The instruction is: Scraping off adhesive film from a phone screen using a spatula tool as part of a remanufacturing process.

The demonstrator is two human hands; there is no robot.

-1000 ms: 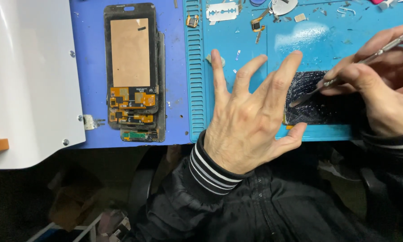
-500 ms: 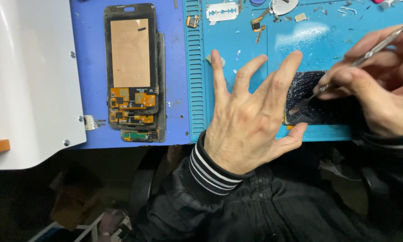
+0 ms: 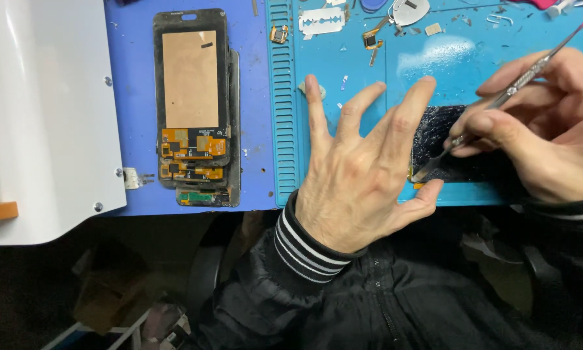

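Right hand (image 3: 537, 129) shifted (barely), metal tool (image 3: 499, 97) on cracked screen (image 3: 444, 139) beside it.

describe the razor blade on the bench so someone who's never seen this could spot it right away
Start at the teal work mat that fills the right half of the bench. Go to its top edge, above the spread fingers of the left hand. The razor blade lies flat there: a thin, pale metal rectangle with a slot along its middle, bigger and brighter than the small brass and metal scraps beside it.
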